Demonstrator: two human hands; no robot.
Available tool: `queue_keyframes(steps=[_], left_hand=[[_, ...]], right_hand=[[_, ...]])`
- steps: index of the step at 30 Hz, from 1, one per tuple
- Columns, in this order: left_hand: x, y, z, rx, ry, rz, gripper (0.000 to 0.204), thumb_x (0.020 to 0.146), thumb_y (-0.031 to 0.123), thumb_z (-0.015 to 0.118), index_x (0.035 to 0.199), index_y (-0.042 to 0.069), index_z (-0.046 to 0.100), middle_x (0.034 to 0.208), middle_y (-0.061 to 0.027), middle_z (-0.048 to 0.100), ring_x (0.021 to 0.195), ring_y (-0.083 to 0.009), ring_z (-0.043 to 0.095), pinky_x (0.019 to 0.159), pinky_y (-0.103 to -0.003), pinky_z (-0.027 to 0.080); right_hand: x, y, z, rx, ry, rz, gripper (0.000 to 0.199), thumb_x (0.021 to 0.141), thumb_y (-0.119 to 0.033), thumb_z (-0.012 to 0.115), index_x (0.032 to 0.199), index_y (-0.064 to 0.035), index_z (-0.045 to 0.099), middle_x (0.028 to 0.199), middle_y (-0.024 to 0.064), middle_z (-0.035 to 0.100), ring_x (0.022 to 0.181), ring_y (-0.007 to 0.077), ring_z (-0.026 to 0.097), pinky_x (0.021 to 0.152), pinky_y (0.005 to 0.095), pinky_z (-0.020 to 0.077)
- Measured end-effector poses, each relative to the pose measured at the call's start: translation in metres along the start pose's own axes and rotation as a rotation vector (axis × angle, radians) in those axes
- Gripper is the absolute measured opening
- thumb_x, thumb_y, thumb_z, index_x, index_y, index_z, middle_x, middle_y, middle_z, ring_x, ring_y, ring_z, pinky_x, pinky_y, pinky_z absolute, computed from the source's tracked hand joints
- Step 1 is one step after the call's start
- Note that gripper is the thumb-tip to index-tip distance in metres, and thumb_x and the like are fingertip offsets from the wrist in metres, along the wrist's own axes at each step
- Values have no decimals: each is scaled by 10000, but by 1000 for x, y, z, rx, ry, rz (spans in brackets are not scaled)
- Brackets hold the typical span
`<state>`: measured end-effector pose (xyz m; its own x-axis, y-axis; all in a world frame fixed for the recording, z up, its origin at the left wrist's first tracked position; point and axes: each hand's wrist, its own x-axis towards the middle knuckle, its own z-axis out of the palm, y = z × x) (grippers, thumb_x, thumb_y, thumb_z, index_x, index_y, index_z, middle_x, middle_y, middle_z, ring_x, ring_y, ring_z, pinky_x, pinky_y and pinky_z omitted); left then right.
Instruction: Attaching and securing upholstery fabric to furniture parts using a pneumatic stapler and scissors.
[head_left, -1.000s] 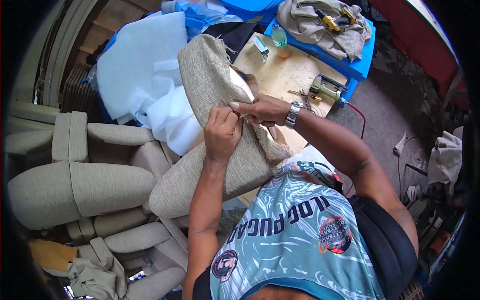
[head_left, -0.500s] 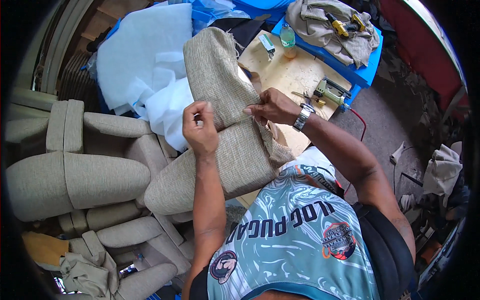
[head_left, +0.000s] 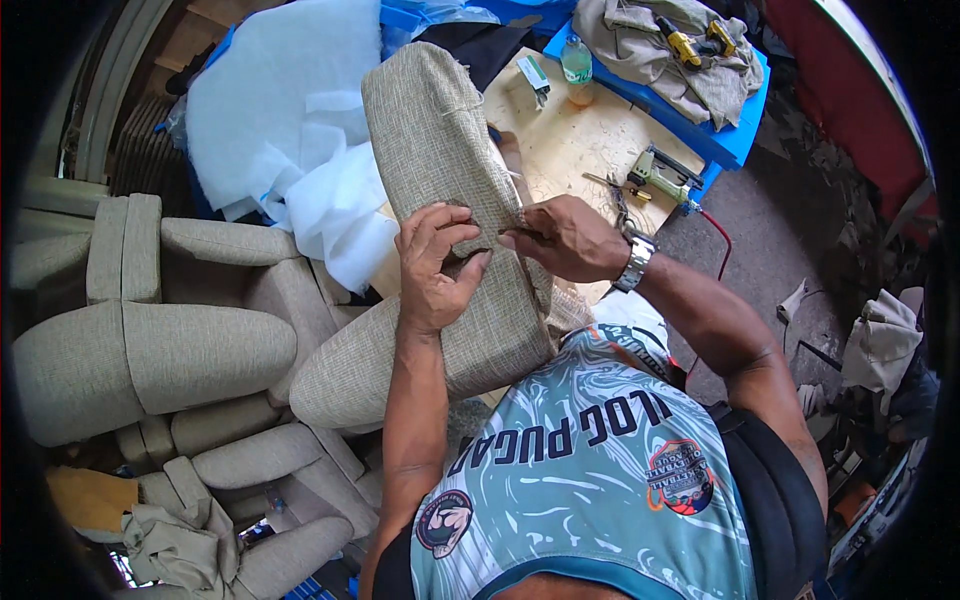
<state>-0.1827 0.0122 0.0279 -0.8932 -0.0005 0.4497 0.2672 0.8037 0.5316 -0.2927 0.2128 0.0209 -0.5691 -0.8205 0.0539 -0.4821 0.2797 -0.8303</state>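
Observation:
In front of me is a padded piece covered in beige woven upholstery fabric (head_left: 480, 330), with one long arm pointing away and another reaching to the left. My left hand (head_left: 438, 268) rests over the cover near the bend, its fingers bent and the thumb apart, holding nothing visible. At the right side of the piece, my right hand (head_left: 580, 240) pinches the fabric edge between thumb and fingers. A metal watch (head_left: 637, 258) is on my right wrist. Loose fabric hangs below that hand; the fingertips partly hide the pinched edge.
Beyond the piece, a wooden board (head_left: 600, 130) bears a green staple gun (head_left: 665, 180) with a red hose, a bottle (head_left: 577, 72) and a small box (head_left: 532, 75). White padding (head_left: 280, 110) lies at the far left. Upholstered seats (head_left: 200, 350) stand on the left; yellow drills (head_left: 690, 45) lie on cloth.
My left hand has come down and right onto the fabric, its fingers unfolding from a closed shape. My right hand has moved slightly right and nearer, along the fabric edge.

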Motion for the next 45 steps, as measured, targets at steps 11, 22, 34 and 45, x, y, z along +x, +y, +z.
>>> queue_keyframes(steps=[11, 22, 34, 45], left_hand=[[28, 23, -2, 322, -195, 262, 442, 718, 23, 729, 1104, 79, 521, 1226, -100, 586, 1195, -335, 566, 972, -472, 462], [2, 9, 18, -1, 1, -36, 403, 731, 9, 791, 1043, 58, 542, 1192, -124, 625, 1221, -364, 552, 1011, -454, 457], [-5, 6, 4, 87, 25, -10, 340, 775, 77, 780, 1074, 60, 619, 1246, -117, 622, 1278, -368, 507, 1050, -469, 437], [40, 23, -7, 58, -367, 26, 349, 776, 160, 779, 1105, 75, 695, 1296, -75, 632, 1347, -324, 476, 1106, -457, 382]], right_hand=[[19, 15, -13, -61, -55, -40, 488, 921, -420, 638, 710, 17, 580, 604, 198, 556, 573, 363, 580, 572, 462, 440], [6, 26, -9, -103, 56, -144, 394, 892, -344, 671, 711, -23, 532, 612, 188, 541, 613, 408, 561, 572, 492, 422], [15, 68, 18, 85, 39, -76, 446, 931, -395, 675, 735, -19, 536, 600, 159, 486, 540, 299, 418, 551, 424, 386], [0, 67, 11, 186, -39, 35, 417, 945, -433, 648, 954, -18, 614, 708, 131, 611, 637, 222, 534, 642, 392, 447]])
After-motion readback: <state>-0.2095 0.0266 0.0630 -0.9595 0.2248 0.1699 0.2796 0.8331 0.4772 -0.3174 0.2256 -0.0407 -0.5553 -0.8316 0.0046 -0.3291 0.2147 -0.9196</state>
